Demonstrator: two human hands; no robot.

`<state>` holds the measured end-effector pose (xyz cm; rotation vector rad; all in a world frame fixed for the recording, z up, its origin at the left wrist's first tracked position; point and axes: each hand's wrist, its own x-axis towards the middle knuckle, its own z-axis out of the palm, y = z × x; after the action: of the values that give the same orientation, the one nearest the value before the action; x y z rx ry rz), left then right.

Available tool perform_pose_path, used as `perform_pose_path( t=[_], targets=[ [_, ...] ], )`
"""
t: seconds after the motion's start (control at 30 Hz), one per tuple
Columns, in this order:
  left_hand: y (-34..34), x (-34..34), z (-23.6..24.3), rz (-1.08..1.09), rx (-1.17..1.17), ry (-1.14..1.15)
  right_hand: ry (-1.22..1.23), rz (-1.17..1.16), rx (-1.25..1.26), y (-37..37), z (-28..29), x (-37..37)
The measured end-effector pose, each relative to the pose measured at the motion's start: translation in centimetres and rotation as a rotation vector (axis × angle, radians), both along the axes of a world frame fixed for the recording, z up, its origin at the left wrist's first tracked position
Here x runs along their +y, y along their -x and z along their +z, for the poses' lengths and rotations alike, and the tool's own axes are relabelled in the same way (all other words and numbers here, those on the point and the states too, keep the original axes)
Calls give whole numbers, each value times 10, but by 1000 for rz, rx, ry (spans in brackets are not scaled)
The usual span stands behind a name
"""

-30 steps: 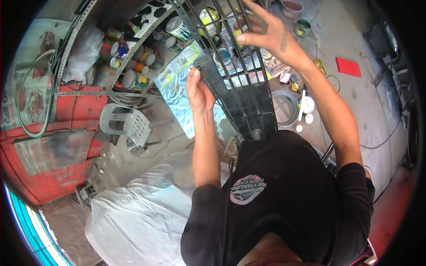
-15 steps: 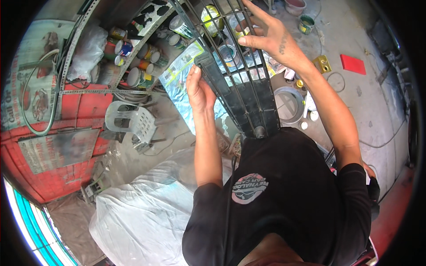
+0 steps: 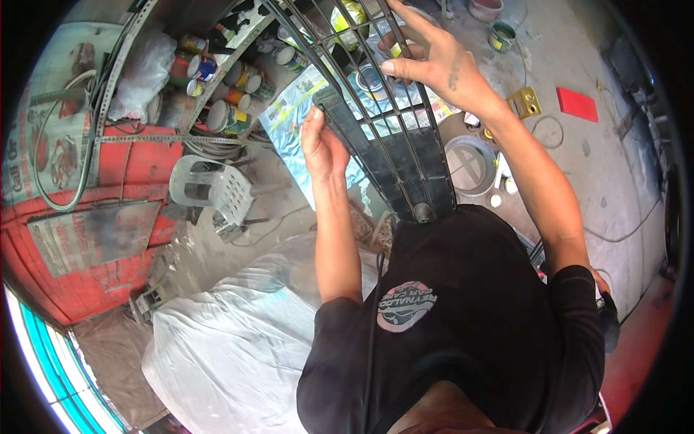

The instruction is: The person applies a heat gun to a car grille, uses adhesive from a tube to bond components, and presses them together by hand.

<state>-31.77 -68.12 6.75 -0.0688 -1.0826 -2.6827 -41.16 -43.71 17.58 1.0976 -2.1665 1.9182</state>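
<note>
A long black slatted grille [image 3: 383, 155], probably a car's front grille, stretches away from my chest, its near end touching my black shirt. Along its left edge, my left hand [image 3: 324, 148] is closed, thumb up against the rim and fingers partly hidden. My right hand [image 3: 450, 71] grips the right edge farther up. Its thumb lies across the bars while the index finger reaches along the far side; the other fingers are partly behind the slats. The grille's far end runs out of the picture.
Beneath the grille, paint cans and a blue sheet [image 3: 289, 112] lie on the floor. A round grey basin [image 3: 489, 168], a yellow tin [image 3: 524, 103] and a red flat box [image 3: 576, 105] sit right. Left are a grey plastic chair [image 3: 235, 195], shelved cans and a white cover [image 3: 217, 347].
Both hands keep their hold on the grille. Its far part and my right hand have shifted slightly to the left.
</note>
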Motion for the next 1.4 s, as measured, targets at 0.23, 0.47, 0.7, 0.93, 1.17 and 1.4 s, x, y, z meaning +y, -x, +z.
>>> perform_pose_path(
  t=[0.23, 0.47, 0.7, 0.93, 1.17, 1.4],
  targets=[
    [-5, -5, -6, 41, -38, -21, 73, 81, -77, -7, 0, -6],
    [-6, -6, -1, 5, 0, 13, 54, 52, -20, -1, -6, -5],
    [-4, -5, 0, -1, 8, 4, 159, 129, -99, -1, -1, -6],
    [0, -1, 0, 7, 1, 16, 56, 27, 32, 5, -7, -1],
    [2, -2, -4, -8, -2, -8, 161, 89, -161, -2, 1, 0],
    [5, -3, -5, -11, -18, -30, 145, 81, -77, 1, -2, 2]
  ],
)
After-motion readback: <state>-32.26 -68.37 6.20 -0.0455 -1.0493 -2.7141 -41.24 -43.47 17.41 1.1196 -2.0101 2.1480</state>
